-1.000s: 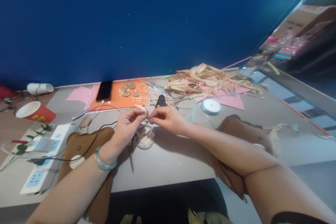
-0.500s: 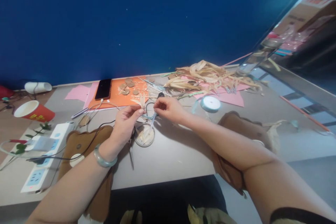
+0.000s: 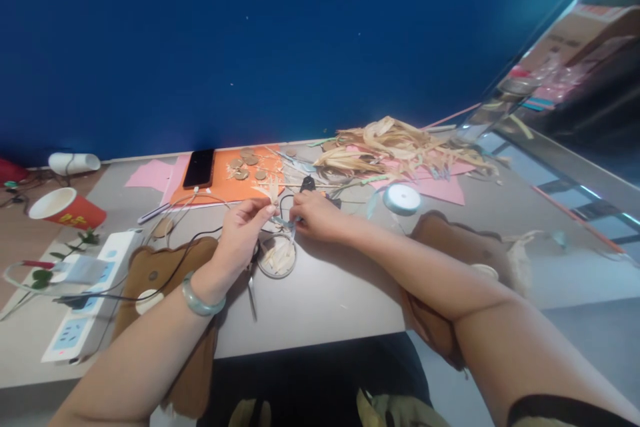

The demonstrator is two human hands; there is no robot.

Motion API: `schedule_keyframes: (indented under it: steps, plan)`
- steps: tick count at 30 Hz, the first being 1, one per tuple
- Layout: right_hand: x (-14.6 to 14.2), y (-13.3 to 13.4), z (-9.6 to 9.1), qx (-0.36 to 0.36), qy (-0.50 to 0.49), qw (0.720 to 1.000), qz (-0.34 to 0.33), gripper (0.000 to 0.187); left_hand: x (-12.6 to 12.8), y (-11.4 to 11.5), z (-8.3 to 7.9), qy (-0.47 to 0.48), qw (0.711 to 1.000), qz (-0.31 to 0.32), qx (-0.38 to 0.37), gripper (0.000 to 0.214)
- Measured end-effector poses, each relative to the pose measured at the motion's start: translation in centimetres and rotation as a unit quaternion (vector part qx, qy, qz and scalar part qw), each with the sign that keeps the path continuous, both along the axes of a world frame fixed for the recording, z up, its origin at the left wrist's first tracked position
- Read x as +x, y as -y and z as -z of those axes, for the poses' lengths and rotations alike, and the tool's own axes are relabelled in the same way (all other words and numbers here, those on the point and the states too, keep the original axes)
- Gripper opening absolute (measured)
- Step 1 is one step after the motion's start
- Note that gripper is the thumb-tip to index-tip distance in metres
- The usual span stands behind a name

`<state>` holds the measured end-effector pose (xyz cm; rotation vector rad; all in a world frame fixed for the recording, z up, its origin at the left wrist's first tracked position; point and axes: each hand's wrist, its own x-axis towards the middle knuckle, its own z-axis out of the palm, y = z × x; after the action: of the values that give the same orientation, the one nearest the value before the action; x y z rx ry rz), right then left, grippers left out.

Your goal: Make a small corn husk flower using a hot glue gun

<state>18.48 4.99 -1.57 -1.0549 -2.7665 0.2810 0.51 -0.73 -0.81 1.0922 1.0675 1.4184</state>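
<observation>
My left hand [image 3: 243, 230] is closed in a pinch on a small bunch of pale dried husk [image 3: 273, 189], whose pointed ends stick up above the thumb. Close on its right, my right hand [image 3: 317, 215] has its fingers pinched on a light blue ribbon [image 3: 285, 223], which runs across just below the bunch. Its fingertips are partly hidden. Beneath the hands sits a round dish [image 3: 278, 276] with pale husk pieces in it. A black tool [image 3: 307, 183] lies behind my right hand, mostly covered by it.
A ribbon spool [image 3: 403, 199] and a heap of dried husks [image 3: 385, 140] lie to the right. On the left are a phone [image 3: 199, 169] on orange paper [image 3: 220, 195], a red paper cup [image 3: 75, 209] and a power strip [image 3: 95, 307]. Brown cushions [image 3: 150, 267] lie under both forearms.
My right hand has moved slightly down and turned over, drawing the ribbon lower beside the husk bunch. More of the black tool shows behind it. My left hand keeps its pinch.
</observation>
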Motion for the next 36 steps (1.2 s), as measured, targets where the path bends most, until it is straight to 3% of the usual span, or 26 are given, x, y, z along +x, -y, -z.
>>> schedule_keyframes:
  steps: [16, 19, 21, 23, 27, 30, 36]
  plan:
    - [0.7, -0.4, -0.8, 0.015, 0.000, 0.995, -0.095, 0.011, 0.0, -0.1, -0.1, 0.014, 1.000, -0.008, -0.009, 0.019]
    - [0.7, -0.5, -0.9, -0.002, -0.049, 0.994, -0.099, 0.011, 0.0, -0.1, -0.1, 0.019, 1.000, -0.005, -0.011, 0.018]
    - [0.8, -0.5, -1.3, -0.051, -0.128, 0.987, -0.087, 0.009, 0.0, -0.1, -0.2, 0.021, 1.000, -0.004, -0.014, 0.018]
    - [0.8, -0.3, -1.9, -0.148, -0.231, 0.960, -0.064, 0.008, -0.1, 0.0, -0.2, 0.021, 1.000, 0.000, -0.018, 0.019]
    - [0.8, 0.1, -2.9, -0.347, -0.375, 0.859, -0.029, 0.016, -0.1, 0.0, -0.4, 0.015, 0.999, 0.024, -0.030, 0.021]
    - [0.8, 0.1, -3.0, -0.389, -0.421, 0.819, -0.015, 0.020, -0.1, 0.2, -0.6, 0.012, 0.998, 0.045, -0.035, 0.019]
    - [0.7, 0.1, -2.7, -0.425, -0.459, 0.780, -0.003, 0.026, 0.1, 0.5, -0.8, 0.011, 0.994, 0.103, -0.043, 0.014]
